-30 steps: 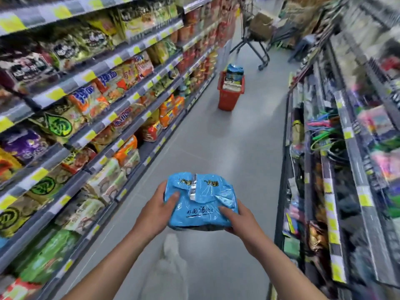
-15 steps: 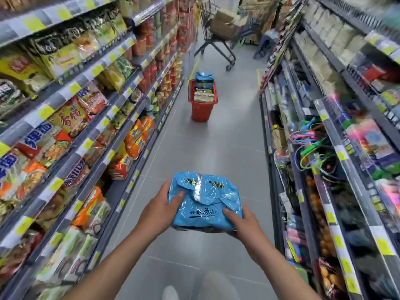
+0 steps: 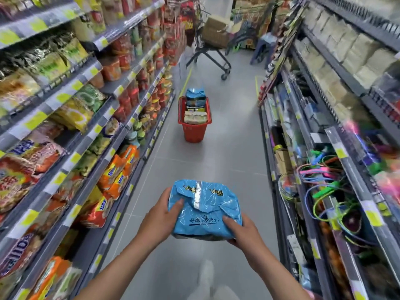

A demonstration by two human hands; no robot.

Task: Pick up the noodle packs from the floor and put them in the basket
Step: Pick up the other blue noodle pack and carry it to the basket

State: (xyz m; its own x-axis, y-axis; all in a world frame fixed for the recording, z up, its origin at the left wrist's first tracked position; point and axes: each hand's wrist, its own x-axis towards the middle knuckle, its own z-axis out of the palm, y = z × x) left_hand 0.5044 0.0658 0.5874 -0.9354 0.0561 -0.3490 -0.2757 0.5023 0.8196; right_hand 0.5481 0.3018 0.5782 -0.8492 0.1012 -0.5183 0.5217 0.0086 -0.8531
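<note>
A blue noodle pack (image 3: 205,208) is carried in front of me at waist height. My left hand (image 3: 159,219) grips its left side, thumb on top. My right hand (image 3: 242,232) grips its lower right corner, thumb pressed on the wrapper. Ahead on the aisle floor stands the red basket (image 3: 192,132), well beyond my hands. It holds several packs, with another blue noodle pack (image 3: 195,96) sticking up at its far end and pale packs (image 3: 196,116) in front.
Shelves of snack and noodle bags (image 3: 65,131) line the left, shelves with ropes and goods (image 3: 324,180) the right. A shopping cart (image 3: 213,42) with boxes stands at the aisle's far end. Grey floor (image 3: 227,148) runs between. My shoe (image 3: 205,276) shows below.
I have walked forward along the aisle with the blue pack held in both hands. The red basket is nearer and lower in view.
</note>
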